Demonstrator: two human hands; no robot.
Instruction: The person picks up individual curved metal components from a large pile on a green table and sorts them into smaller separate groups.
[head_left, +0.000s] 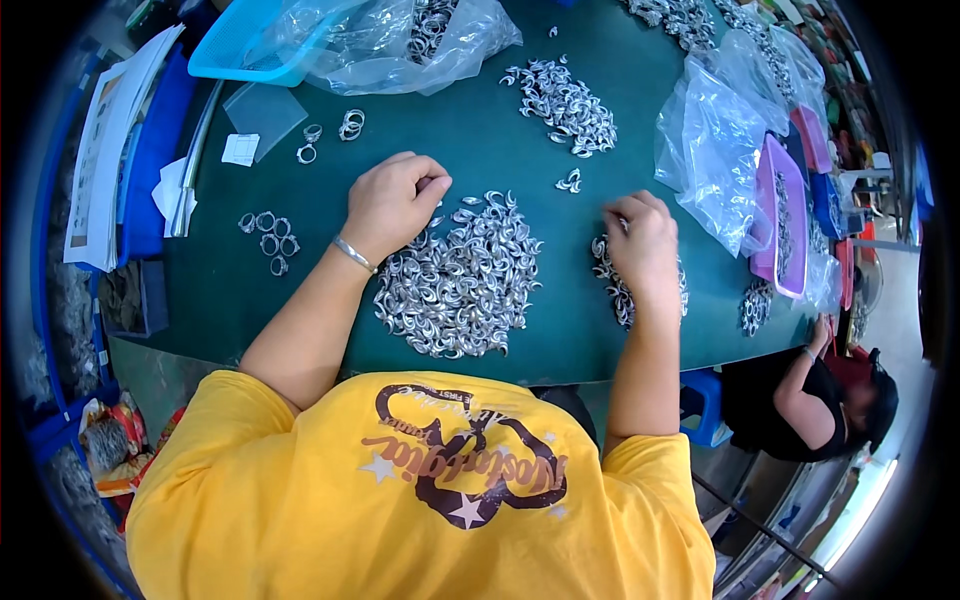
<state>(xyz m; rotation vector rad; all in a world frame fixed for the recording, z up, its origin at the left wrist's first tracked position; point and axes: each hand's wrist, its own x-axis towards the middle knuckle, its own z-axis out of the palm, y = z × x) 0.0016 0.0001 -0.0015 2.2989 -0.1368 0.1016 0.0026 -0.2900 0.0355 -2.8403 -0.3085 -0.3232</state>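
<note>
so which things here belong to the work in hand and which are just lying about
Likely in the work:
large pile of silver crescent-shaped metal pieces, beside the left hand
smaller pile of silver metal pieces, below the right hand

Seemingly just lying about:
light blue plastic basket
square white paper slip
purple plastic tray

reddish printed lettering [468,460] runs across the yellow shirt [330,520].
</note>
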